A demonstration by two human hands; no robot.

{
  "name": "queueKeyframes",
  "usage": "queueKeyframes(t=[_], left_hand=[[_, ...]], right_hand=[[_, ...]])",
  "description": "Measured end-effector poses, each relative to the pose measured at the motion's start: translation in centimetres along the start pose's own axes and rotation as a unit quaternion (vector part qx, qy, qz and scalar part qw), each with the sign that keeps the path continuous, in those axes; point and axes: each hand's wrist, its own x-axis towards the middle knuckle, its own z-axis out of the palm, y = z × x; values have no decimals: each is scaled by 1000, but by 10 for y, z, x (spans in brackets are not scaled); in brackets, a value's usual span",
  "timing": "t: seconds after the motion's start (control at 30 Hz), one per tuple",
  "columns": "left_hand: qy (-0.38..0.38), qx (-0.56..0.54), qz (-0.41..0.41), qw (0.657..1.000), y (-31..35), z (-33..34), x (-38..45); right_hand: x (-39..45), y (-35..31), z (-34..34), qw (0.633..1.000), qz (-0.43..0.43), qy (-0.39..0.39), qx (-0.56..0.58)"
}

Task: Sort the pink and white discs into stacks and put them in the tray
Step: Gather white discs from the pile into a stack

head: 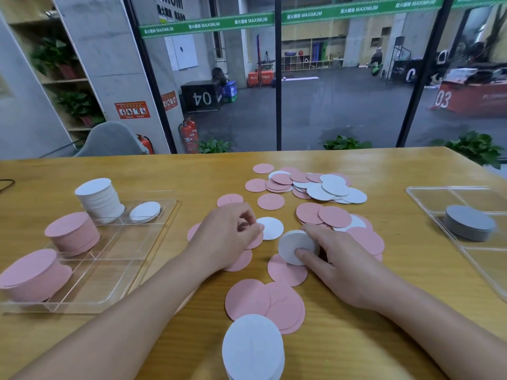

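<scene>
Right hand [337,259] has its grip round a small white stack [297,246] mid-bench; left hand [227,237] pinches a white disc [271,228], best squared onto that stack before traying.

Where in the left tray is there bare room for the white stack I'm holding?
The left tray has bare compartments along its right side, beside the two pink stacks and in front of the small white pile. Its left side and back corner, with the tall white stack, are crowded.
</scene>
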Motion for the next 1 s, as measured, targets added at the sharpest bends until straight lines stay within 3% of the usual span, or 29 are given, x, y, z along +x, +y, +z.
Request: queueKeyframes(t=[0.13,0.23,0.4,0.53,0.63,0.9,1.0], left_hand=[[-53,185,-13,981,5,19,9],[-46,201,-21,978,8,29,8],[25,32,-21,999,12,24,4],[49,-161,-53,984,14,10,-1],[54,-195,-45,978,8,-2,-8],[-20,-281,-65,957,6,-10,-15],[-6,-352,-82,932,3,-10,-12]], right_hand=[[0,1,0,1000,0,1,2],[0,1,0,1000,-2,0,7],[0,2,0,1000,-6,0,11],[0,3,0,1000,-6,1,12],[0,3,0,1000,0,3,17],[-1,-2,-2,1000,1,7,14],[-1,-2,-2,1000,-1,11,7]])
